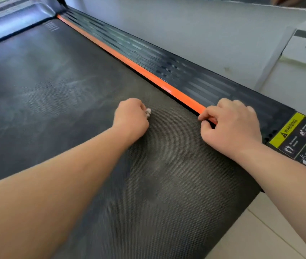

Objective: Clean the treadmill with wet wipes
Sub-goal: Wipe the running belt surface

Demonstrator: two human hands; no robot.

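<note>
Where spread beneath both sets of fingers and far ahead of them, dark mesh treadmill belt [55, 94], streaked with pale dusty smears beyond the left fingers and marked with a grey patch nearer than them. Beyond the right fingers, pale wall [195, 30]; behind and to the right of them, light floor tiles [260, 230]. Just past the right fingertips, black ribbed side rail [195, 79], running away alongside the belt. Between rail and belt, thin orange strip [129, 62], passing directly under the right fingertips. Right of those fingers, on the rail's near end, yellow-and-black warning label [301, 139]. Knuckles up, right hand [232, 126], fingers curled, thumb and forefinger tips drawn close together at the strip's inner edge; cannot tell whether anything pinched there. Well left of the right fingers, left hand [130, 118], fingers curled tight into a fist over the belt. Clamped in those left fingers, small crumpled white wet wipe [148, 112], only a bit poking out on the fist's right side, low by the belt.
</note>
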